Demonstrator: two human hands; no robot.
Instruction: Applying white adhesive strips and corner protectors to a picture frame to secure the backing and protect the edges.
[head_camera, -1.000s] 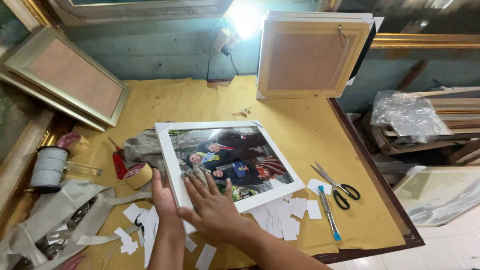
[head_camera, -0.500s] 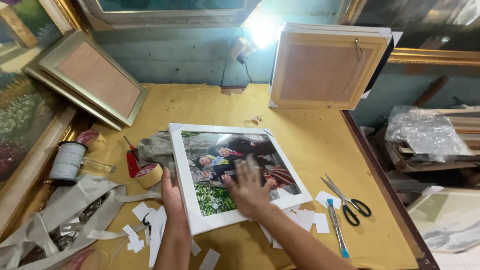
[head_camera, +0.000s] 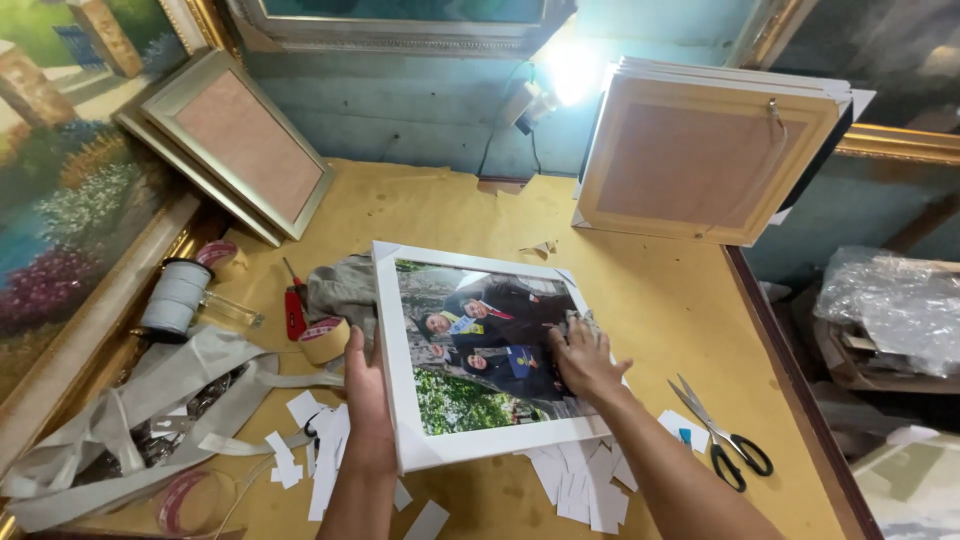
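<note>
Fingers of the left hand (head_camera: 366, 398) curl around the left edge of the white-framed photograph (head_camera: 480, 350), gripping it; the right hand (head_camera: 583, 357) presses a small grey cloth (head_camera: 580, 322) against the glass at the picture's right edge, fingers spread. The frame lies flat on the yellow-covered table (head_camera: 640, 270), tilted. Left of the frame sit a tape roll (head_camera: 325, 340) and a red-handled tool (head_camera: 295, 310); to its right, scissors (head_camera: 722, 440). Paper scraps (head_camera: 580, 480) lie below it. The wiping looks partly done.
</note>
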